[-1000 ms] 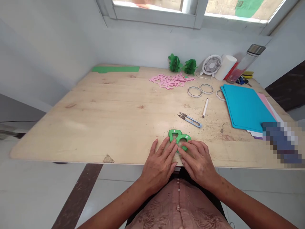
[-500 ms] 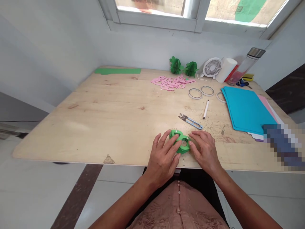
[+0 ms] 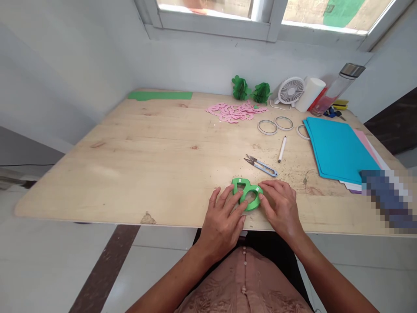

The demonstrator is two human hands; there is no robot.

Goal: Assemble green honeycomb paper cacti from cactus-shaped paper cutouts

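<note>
Lying unfanned, green cutouts (image 3: 247,188) are touched by the left hand (image 3: 221,221), fingers spread; whether the right hand (image 3: 280,207) pinches is unclear. Upper centre, 2 figures (image 3: 240,90) are fanned.

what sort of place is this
Probably a papercraft workspace: green paper cutouts with two openings, slim blue-handled metal snips and a loose pile of curvy pink paper cutouts show it. Whether home or workshop, I can't tell.
</note>
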